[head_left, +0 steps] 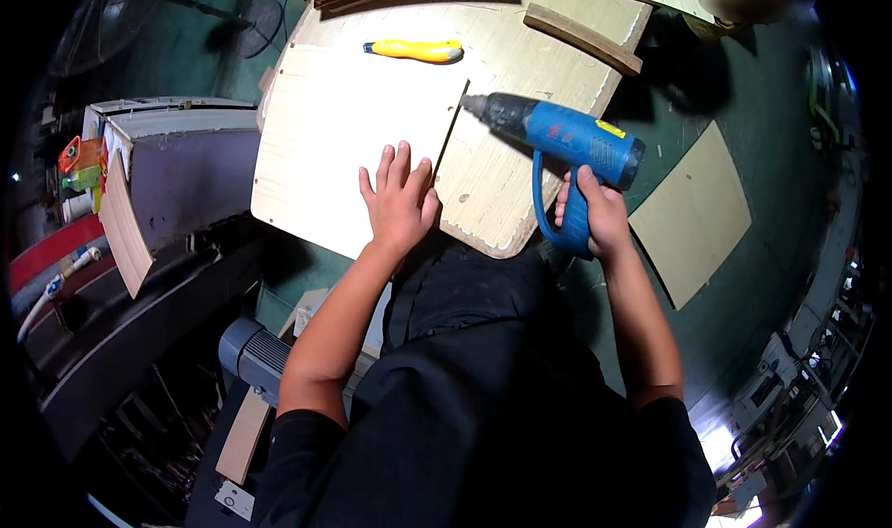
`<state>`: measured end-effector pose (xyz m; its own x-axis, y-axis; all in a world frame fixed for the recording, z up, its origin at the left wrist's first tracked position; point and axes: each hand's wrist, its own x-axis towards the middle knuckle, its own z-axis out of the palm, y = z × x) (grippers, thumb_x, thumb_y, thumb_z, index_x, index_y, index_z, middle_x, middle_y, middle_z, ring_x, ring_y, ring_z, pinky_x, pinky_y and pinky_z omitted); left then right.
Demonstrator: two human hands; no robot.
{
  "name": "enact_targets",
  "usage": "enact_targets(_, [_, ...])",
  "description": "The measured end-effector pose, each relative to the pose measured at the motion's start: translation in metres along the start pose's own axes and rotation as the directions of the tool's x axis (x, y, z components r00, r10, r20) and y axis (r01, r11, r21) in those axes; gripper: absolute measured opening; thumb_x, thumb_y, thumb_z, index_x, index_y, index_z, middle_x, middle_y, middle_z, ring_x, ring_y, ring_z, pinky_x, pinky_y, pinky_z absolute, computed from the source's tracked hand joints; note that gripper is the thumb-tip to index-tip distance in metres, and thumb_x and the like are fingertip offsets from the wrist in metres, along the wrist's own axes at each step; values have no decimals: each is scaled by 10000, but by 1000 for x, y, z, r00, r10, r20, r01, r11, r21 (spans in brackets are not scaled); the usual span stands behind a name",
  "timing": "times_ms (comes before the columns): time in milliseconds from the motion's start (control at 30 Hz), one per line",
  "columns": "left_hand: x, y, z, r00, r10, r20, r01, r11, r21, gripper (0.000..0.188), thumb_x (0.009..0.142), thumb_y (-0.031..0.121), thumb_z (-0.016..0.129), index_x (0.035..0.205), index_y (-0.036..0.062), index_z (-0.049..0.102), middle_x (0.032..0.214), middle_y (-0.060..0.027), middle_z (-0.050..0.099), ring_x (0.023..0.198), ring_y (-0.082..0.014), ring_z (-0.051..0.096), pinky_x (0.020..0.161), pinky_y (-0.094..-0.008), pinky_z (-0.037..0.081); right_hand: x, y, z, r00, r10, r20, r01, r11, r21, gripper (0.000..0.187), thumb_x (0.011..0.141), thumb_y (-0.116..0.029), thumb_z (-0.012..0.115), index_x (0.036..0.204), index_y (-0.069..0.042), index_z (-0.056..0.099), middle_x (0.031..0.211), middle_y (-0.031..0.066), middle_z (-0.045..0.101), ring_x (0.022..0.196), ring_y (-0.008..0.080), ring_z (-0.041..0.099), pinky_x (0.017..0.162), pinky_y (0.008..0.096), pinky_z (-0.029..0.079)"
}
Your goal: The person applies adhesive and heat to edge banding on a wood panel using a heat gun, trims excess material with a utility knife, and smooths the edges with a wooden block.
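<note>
Heat gun (578, 140) nozzle beside plywood panel (344, 124)
From here, I see the right hand (602, 214) wrapped round the grip; the left hand (400, 203), spread flat, grasps nothing, presumably steadying the panel.

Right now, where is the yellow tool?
In the head view, the yellow tool lies at the far side of the pale panel, beyond and left of the blue heat gun.
</note>
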<state>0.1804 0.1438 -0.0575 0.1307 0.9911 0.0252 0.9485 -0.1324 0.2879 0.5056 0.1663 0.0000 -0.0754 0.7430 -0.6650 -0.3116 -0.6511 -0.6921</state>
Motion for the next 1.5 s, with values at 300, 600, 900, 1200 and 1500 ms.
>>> enact_targets(300, [0, 0, 0, 1000, 2, -4, -2, 1000, -4, 495, 845, 239, 704, 1336, 203, 653, 1600, -138, 422, 1520, -352, 324, 1163, -733, 167, -3, 1, 3, 999, -10, -32, 10, 1000, -3, 374, 1059, -382, 604, 1148, -18, 593, 859, 75, 669, 692, 175, 670, 629, 320, 580])
enact_targets(600, [-1, 1, -1, 1000, -18, 12, 18, 1000, -12, 506, 841, 229, 710, 1341, 191, 651, 1606, -146, 416, 1529, -352, 313, 1183, -713, 154, -16, -9, -8, 976, -204, 82, 203, 979, 15, 270, 1000, -181, 678, 1170, 18, 615, 911, 94, 681, 770, 188, 673, 718, 336, 575])
enact_targets(900, [1, 2, -5, 999, -39, 38, 40, 999, -18, 503, 848, 241, 704, 1345, 186, 648, 1603, -149, 419, 1532, -356, 307, 1200, -695, 134, -19, -35, 16, 720, -542, 434, 546, 57, -836, 645, 754, -52, 760, 1358, -5, 538, 1228, 207, 571, 1167, 418, 586, 1004, 472, 498])
enact_targets(1200, [1, 4, -4, 999, -43, 15, 43, 997, -57, 462, 869, 239, 670, 1330, 201, 653, 1605, -124, 421, 1527, -329, 315, 1187, -702, 150, -38, 51, 6, 802, -406, 438, 422, -134, -897, 631, 734, -202, 833, 1294, -40, 591, 1168, 153, 604, 1036, 351, 598, 884, 454, 487])
enact_targets(1500, [0, -2, -5, 1000, -23, 21, 24, 998, -54, 476, 885, 239, 660, 1358, 194, 638, 1617, -135, 400, 1528, -343, 305, 1180, -710, 141, -50, 58, 21, 859, -375, 348, 363, -34, -931, 521, 752, -181, 828, 1177, -19, 575, 1064, 169, 573, 970, 379, 591, 824, 460, 512])
